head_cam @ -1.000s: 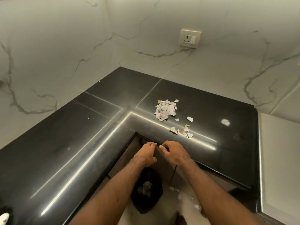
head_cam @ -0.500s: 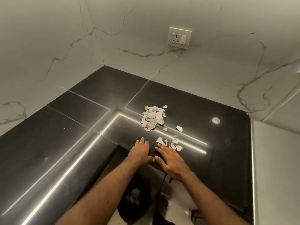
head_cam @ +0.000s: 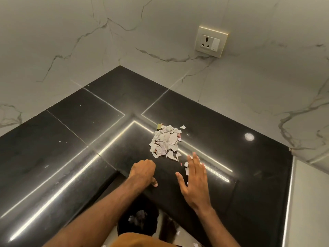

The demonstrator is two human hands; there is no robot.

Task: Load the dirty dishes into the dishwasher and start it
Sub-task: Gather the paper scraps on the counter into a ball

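No dishes or dishwasher are in view. A heap of torn paper scraps [head_cam: 165, 141] lies on the black stone counter [head_cam: 74, 139] near its inner corner. My left hand [head_cam: 143, 172] rests at the counter's front edge, below and left of the heap, with its fingers curled into a fist; nothing shows inside it. My right hand [head_cam: 194, 179] lies flat with straight, spread fingers just right of the left hand. Its fingertips reach a few loose scraps [head_cam: 186, 167] that lie apart from the heap.
A black bin [head_cam: 138, 221] with crumpled paper inside stands on the floor under the counter corner, with stray scraps [head_cam: 195, 244] beside it. A wall socket [head_cam: 211, 41] sits on the marble backsplash. A pale cabinet side [head_cam: 311, 202] bounds the counter on the right.
Both hands have come up from the counter's edge onto its top. My left hand has curled from flat into a fist. My right hand has slid right, over the loose scraps.
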